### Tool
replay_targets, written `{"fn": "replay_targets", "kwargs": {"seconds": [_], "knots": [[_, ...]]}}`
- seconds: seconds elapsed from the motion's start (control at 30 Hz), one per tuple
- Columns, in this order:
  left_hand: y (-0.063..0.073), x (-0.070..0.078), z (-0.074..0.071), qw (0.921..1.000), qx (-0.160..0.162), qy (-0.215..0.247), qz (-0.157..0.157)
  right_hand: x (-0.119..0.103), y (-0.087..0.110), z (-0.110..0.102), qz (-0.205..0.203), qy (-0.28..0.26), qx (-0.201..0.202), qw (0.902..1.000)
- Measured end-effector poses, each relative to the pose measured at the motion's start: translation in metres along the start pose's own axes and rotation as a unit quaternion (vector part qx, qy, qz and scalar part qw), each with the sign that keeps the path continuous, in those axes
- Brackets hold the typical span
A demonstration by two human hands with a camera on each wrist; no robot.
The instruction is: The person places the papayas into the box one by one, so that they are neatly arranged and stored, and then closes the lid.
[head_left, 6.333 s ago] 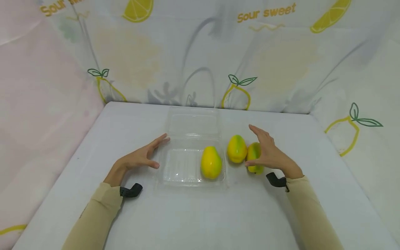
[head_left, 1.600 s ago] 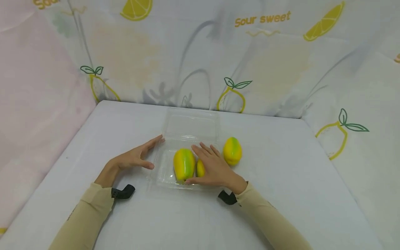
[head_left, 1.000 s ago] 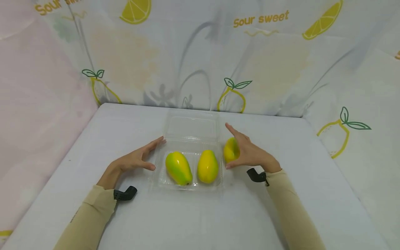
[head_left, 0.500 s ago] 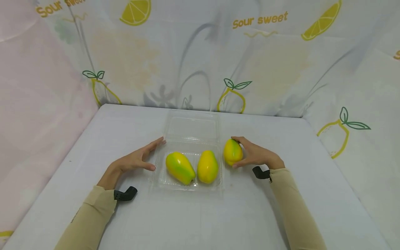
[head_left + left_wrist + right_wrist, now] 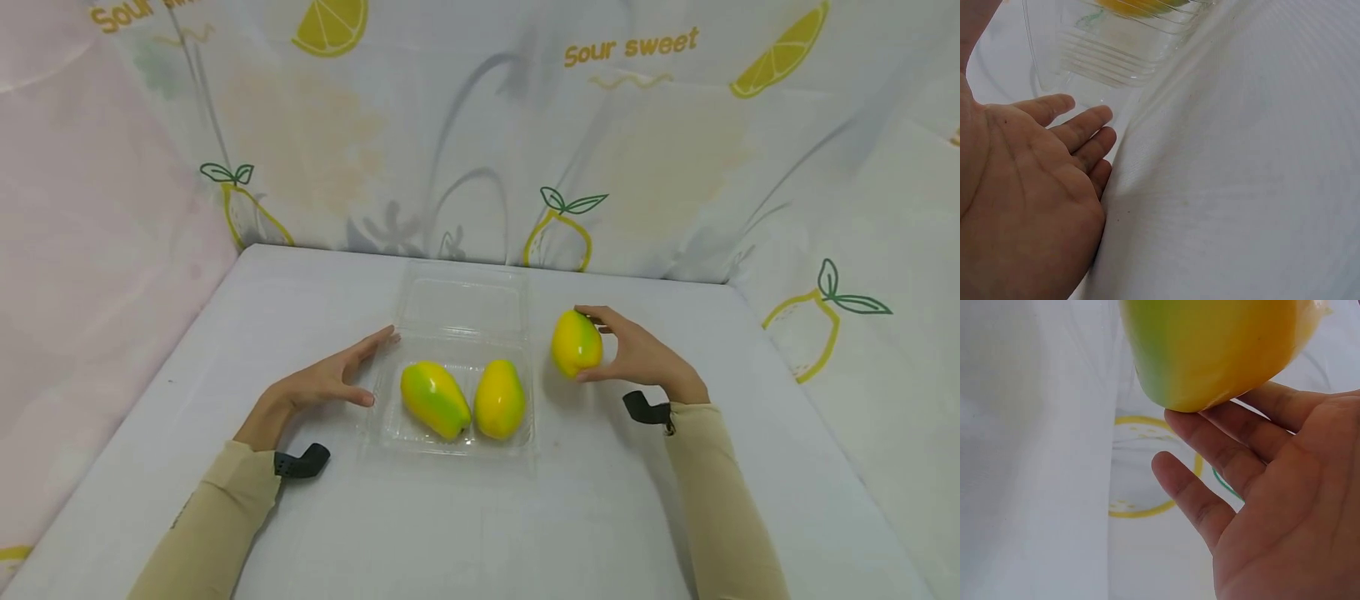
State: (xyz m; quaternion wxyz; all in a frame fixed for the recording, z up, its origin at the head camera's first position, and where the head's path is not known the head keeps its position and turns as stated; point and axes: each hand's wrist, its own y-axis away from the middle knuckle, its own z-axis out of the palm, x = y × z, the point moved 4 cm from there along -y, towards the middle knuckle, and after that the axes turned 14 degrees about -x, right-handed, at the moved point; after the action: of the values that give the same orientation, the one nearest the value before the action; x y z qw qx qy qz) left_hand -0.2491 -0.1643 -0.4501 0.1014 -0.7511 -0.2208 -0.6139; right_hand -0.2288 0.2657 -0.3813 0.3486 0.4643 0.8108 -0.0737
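Observation:
My right hand (image 5: 641,354) pinches a glossy yellow-green papaya (image 5: 576,344) between thumb and fingers, lifted above the table to the right of a clear plastic clamshell box (image 5: 457,451). In the right wrist view the fingertips touch the end of that papaya (image 5: 1210,350), and the little finger stands off it. Two more papayas lie in the box's base, a tilted one (image 5: 435,400) on the left and an upright one (image 5: 500,400) on the right. My left hand (image 5: 322,383) stays by the box's left side, fingers extended and thumb apart, holding nothing.
The box's lid (image 5: 465,300) lies folded back toward the rear of the white table (image 5: 465,533). Behind it hangs a lemon-printed cloth (image 5: 652,167). A black wrist device (image 5: 302,462) sits at each sleeve cuff.
Two papayas have come to lie in the box, where one lay first. My right hand has taken hold of the last papaya and raised it, moving slightly right. The left hand stays put.

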Motion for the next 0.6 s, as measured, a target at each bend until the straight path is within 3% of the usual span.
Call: {"fn": "replay_targets", "kwargs": {"seconds": [0.37,0.5,0.6], "knots": [[0.002,-0.003,0.001,0.9999,0.007,-0.009,-0.005,-0.005,0.001,-0.003,-0.008,-0.001,0.006,0.9999],[0.002,-0.002,0.000,0.9999,0.006,-0.014,-0.007,-0.020,0.002,-0.004,-0.017,0.005,0.038,0.9991],[0.001,-0.001,-0.001,0.9999,0.002,-0.013,-0.008,-0.038,-0.001,0.000,-0.049,0.002,0.057,0.9971]]}}
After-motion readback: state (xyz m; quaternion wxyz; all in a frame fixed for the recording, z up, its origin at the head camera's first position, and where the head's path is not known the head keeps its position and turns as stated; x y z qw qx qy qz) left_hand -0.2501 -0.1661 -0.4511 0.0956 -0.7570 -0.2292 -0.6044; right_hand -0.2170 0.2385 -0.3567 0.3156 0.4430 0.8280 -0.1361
